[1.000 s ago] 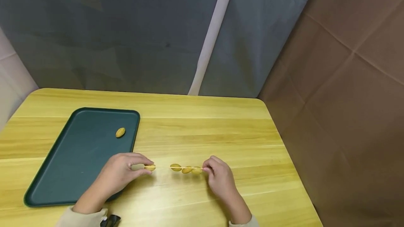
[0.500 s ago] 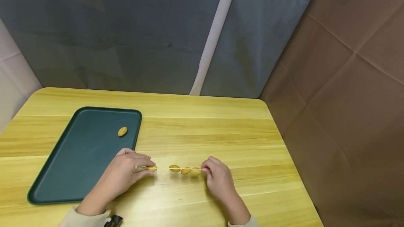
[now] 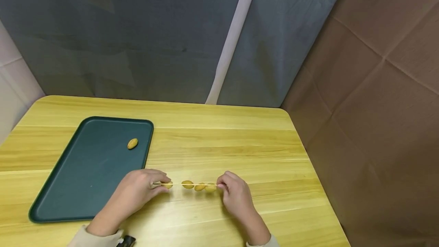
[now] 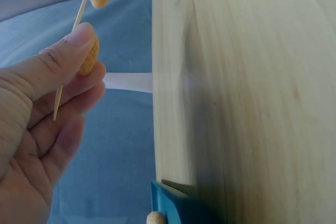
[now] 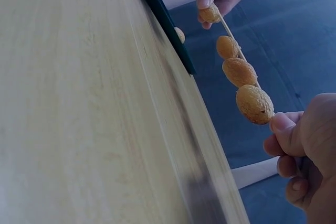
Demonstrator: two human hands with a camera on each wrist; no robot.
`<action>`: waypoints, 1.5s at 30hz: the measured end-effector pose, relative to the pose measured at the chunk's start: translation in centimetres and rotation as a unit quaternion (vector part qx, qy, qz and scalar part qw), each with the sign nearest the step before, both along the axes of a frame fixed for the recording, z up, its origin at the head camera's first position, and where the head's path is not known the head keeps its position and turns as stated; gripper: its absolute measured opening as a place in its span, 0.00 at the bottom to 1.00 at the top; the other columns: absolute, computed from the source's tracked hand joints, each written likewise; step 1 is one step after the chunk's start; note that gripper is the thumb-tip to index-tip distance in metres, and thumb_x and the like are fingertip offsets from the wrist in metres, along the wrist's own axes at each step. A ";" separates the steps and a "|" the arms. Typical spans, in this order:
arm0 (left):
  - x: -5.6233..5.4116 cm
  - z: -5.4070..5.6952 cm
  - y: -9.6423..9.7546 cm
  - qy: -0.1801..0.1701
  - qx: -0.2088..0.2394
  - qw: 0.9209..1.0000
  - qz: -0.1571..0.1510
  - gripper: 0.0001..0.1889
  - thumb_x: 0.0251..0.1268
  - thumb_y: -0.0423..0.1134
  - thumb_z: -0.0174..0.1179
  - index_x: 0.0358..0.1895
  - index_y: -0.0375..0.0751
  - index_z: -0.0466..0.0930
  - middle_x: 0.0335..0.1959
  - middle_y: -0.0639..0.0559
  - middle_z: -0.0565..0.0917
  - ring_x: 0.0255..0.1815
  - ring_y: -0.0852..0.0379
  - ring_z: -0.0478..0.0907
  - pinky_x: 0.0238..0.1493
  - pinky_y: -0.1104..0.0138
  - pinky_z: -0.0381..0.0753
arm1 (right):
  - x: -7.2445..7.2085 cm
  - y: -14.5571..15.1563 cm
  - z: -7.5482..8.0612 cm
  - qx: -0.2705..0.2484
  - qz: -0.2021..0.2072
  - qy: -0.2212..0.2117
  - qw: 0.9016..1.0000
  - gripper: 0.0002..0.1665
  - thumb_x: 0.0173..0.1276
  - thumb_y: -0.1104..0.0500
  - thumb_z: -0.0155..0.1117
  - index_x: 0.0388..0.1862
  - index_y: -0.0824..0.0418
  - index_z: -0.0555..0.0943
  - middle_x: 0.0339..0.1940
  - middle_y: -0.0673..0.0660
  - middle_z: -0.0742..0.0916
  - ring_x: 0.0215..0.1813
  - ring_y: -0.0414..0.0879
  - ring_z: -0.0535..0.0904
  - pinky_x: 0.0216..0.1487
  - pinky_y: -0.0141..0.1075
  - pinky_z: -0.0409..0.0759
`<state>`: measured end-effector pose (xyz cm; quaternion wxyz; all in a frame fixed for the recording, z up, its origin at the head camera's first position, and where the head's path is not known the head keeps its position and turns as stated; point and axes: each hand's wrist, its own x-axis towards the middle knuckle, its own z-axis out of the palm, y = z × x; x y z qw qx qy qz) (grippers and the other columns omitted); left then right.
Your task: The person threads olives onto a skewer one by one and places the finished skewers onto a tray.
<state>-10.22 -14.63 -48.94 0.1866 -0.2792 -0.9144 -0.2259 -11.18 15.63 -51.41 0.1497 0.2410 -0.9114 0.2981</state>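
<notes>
A thin wooden skewer [image 3: 177, 184] runs level between the two hands, low over the table. Three golden-brown oval puffs [image 3: 187, 184] sit close together on its right part. My left hand [image 3: 137, 189] pinches a fourth, similar puff [image 4: 90, 59] between thumb and fingers; the skewer passes along it, and its pointed end [image 4: 56, 109] sticks out past the thumb. At the other end my right hand [image 3: 237, 194] pinches the skewer just beyond the last puff [image 5: 254, 104], its fingers curled and hiding that tip.
A dark green tray [image 3: 92, 174] lies on the left of the wooden table [image 3: 223, 140], with one loose oval puff [image 3: 132, 143] near its far right corner. The left forearm crosses the tray's near right corner. Grey and brown cloth screens [image 3: 360, 106] stand around the table.
The left hand and its puff have shifted slightly right. The right hand has moved a little left with the three puffs, so the gap along the skewer is smaller.
</notes>
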 end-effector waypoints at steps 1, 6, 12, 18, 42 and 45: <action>0.0 0.0 0.0 -0.003 0.002 1.000 -0.001 0.13 0.41 0.43 0.83 0.34 0.53 0.91 0.34 0.61 0.90 0.36 0.60 0.87 0.36 0.63 0.86 | 0.0 0.0 0.0 -0.001 0.000 -0.001 1.000 0.11 0.57 0.68 0.76 0.28 0.56 0.81 0.26 0.44 0.80 0.28 0.33 0.71 0.29 0.25 0.76; 0.0 0.0 0.2 0.002 0.001 1.000 0.000 0.14 0.41 0.43 0.83 0.34 0.53 0.91 0.35 0.58 0.90 0.37 0.59 0.88 0.35 0.62 0.87 | -0.1 -0.1 0.1 -0.003 -0.003 -0.004 1.000 0.11 0.57 0.67 0.76 0.28 0.56 0.81 0.26 0.44 0.80 0.28 0.33 0.70 0.29 0.25 0.76; -0.2 -0.2 0.3 0.015 0.005 1.000 -0.001 0.14 0.39 0.44 0.83 0.33 0.53 0.91 0.35 0.58 0.90 0.37 0.59 0.88 0.35 0.62 0.87 | -0.2 -0.2 0.2 -0.004 -0.002 -0.008 1.000 0.10 0.57 0.67 0.75 0.28 0.56 0.81 0.26 0.44 0.79 0.27 0.33 0.70 0.29 0.26 0.75; -0.3 -0.4 0.5 0.014 0.011 1.000 -0.006 0.14 0.40 0.43 0.83 0.33 0.52 0.91 0.34 0.60 0.90 0.36 0.60 0.88 0.35 0.64 0.87 | -0.2 -0.3 0.2 -0.004 -0.001 -0.013 1.000 0.10 0.58 0.67 0.75 0.28 0.56 0.81 0.26 0.44 0.79 0.28 0.33 0.70 0.29 0.26 0.76; 0.0 -0.9 0.0 -0.055 0.127 0.990 0.004 0.17 0.40 0.40 0.82 0.37 0.60 0.91 0.35 0.70 0.88 0.34 0.64 0.84 0.36 0.64 0.83 | 0.0 -0.6 0.2 -0.029 0.005 -0.055 0.998 0.05 0.62 0.64 0.72 0.30 0.58 0.82 0.28 0.44 0.80 0.31 0.34 0.74 0.34 0.29 0.79; 0.0 -0.9 0.0 -0.056 0.125 0.991 0.004 0.17 0.41 0.40 0.82 0.37 0.59 0.91 0.35 0.69 0.88 0.34 0.65 0.84 0.36 0.63 0.83 | 0.0 -0.6 0.2 -0.029 0.006 -0.058 0.998 0.04 0.63 0.62 0.72 0.31 0.59 0.83 0.28 0.45 0.80 0.31 0.34 0.74 0.34 0.29 0.79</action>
